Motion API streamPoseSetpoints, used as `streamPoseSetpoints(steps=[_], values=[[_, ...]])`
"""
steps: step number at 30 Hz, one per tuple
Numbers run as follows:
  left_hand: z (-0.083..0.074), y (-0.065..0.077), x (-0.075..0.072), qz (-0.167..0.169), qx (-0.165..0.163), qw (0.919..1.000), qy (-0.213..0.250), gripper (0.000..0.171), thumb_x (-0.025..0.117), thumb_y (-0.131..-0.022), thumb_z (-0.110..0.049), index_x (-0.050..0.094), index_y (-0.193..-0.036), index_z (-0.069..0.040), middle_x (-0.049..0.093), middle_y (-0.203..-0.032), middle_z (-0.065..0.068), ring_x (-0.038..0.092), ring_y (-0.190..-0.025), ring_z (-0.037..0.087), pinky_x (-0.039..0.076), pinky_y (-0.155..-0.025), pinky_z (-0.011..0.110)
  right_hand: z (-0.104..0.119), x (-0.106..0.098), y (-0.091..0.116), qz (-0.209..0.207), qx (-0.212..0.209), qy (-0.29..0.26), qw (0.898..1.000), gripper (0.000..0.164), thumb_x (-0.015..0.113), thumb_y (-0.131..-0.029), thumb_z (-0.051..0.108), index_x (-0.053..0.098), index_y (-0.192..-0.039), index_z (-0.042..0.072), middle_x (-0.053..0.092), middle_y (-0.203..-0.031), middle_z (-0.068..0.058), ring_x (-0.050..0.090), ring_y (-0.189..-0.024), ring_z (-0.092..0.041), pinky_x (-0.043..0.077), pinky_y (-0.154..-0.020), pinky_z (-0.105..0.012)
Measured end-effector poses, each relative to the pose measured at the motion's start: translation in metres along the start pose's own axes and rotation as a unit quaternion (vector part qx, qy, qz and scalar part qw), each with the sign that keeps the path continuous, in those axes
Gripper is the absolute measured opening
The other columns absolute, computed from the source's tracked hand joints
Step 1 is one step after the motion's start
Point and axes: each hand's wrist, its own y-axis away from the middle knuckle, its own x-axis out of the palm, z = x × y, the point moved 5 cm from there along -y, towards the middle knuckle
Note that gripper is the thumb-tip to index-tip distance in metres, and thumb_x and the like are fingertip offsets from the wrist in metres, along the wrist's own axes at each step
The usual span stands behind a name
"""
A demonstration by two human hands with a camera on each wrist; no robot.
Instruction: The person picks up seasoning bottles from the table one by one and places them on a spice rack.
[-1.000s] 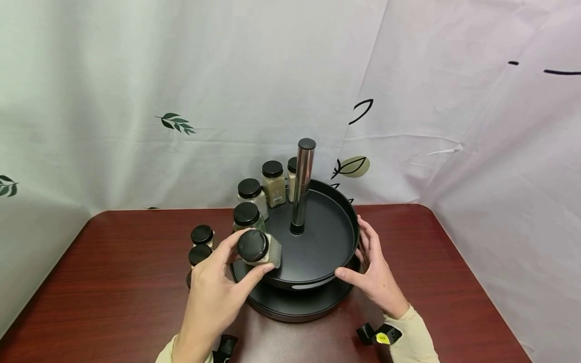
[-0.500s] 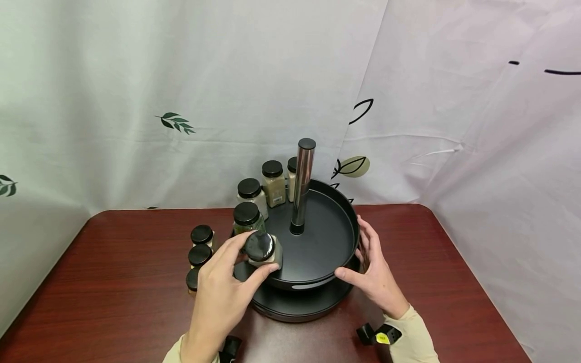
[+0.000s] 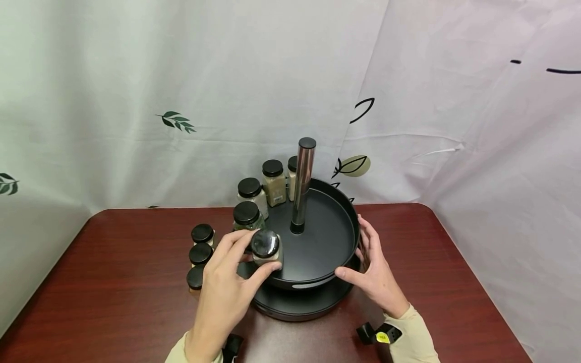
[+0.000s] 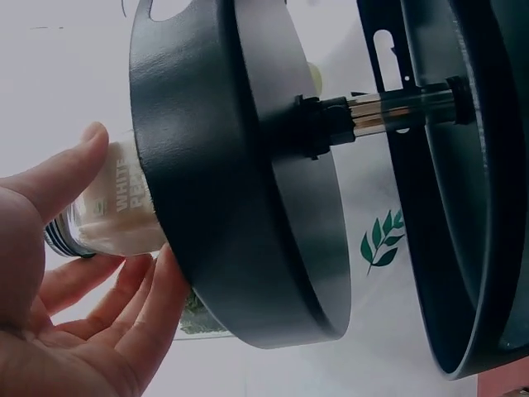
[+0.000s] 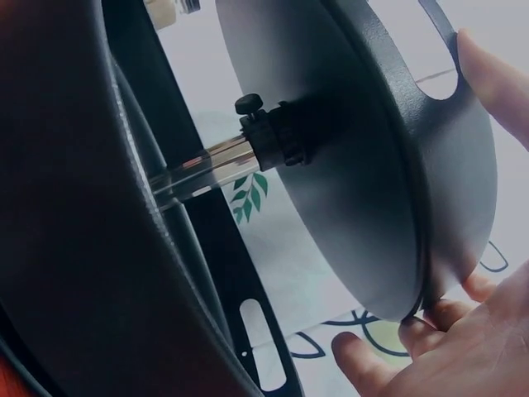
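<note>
My left hand [image 3: 229,282] pinches a glass spice jar [image 3: 265,249] with a glossy black lid at the front left of the upper tray. In the left wrist view, the jar's label [image 4: 131,186] reads "WHITE" above a partly hidden word, and its base is hidden by the tray wall. Thumb and fingers of my right hand [image 3: 374,277] hold the outer right side of the black two-tier turntable [image 3: 329,242]. Several jars, among them a jar of green herbs [image 3: 247,217] and a tan-filled jar [image 3: 274,186], stand along the upper tray's left and back.
Left of the turntable, 3 black-lidded jars [image 3: 201,254] stand in a row on the reddish-brown table [image 3: 118,282]. A metal post [image 3: 303,186] rises from the upper tray's middle. Beneath it spreads the wider lower tray [image 3: 295,307]. White curtain [image 3: 227,75] hangs behind.
My left hand has moved slightly right with the spice jar, which now stands more upright against the herb jar's front side. The right hand and turntable look unmoved.
</note>
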Motion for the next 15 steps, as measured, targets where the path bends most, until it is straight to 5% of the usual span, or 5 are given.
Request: streamPoseSetpoints(steps=[6,15], values=[[0.0024,0.0,0.0016,-0.011,-0.006,0.9992,-0.038,0.067,0.095,-0.067,-0.024,0.069,-0.127,-0.014,0.059,-0.116,-0.001,0.062,-0.085,0.007,0.051,-0.075,0.017,-0.0015,-0.0005,0.001,-0.001,0.007,0.013,1.0,0.106,0.077,-0.082,0.0,0.012,-0.162,0.023,0.018,-0.166,-0.002,0.018,-0.152,-0.02,0.03,-0.109,-0.012],[0.0019,0.0006,0.0045,-0.034,0.021,0.9984,-0.04,0.07,0.095,-0.066,-0.023,0.068,-0.13,-0.015,0.059,-0.116,0.001,0.059,-0.089,0.01,0.046,-0.078,0.017,-0.0019,-0.0007,-0.0001,0.002,0.01,0.016,1.0,0.106,0.077,-0.083,0.0,0.01,-0.162,0.02,0.016,-0.167,-0.001,0.017,-0.152,-0.019,0.029,-0.109,-0.011]])
